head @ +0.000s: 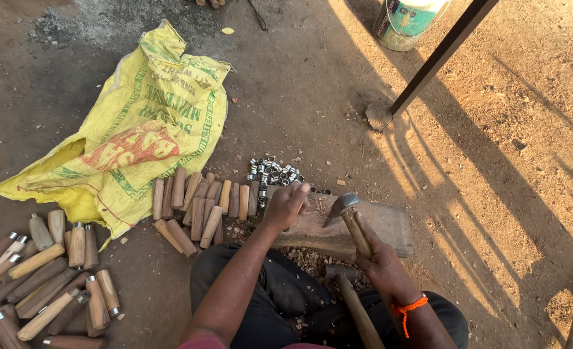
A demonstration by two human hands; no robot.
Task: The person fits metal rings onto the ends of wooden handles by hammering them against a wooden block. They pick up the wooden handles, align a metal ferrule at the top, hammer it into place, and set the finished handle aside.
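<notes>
My left hand (286, 204) rests with fingers curled at the left end of a wooden block (383, 223) on the ground, fingertips near a small metal ring; what it grips is hidden. My right hand (382, 262) holds the wooden handle of a hatchet-like hammer (342, 207), its metal head lying on the block. An orange thread circles my right wrist. A pile of small metal rings (273, 173) lies just beyond my left hand. Plain wooden handles (202, 203) lie in a row to its left.
A yellow woven sack (144, 129) lies spread at the left. Handles fitted with metal rings (47, 278) are heaped at bottom left. A second hammer (351, 304) lies between my knees among wood chips. A bucket (406, 19) and a slanted metal post (435, 58) stand far right.
</notes>
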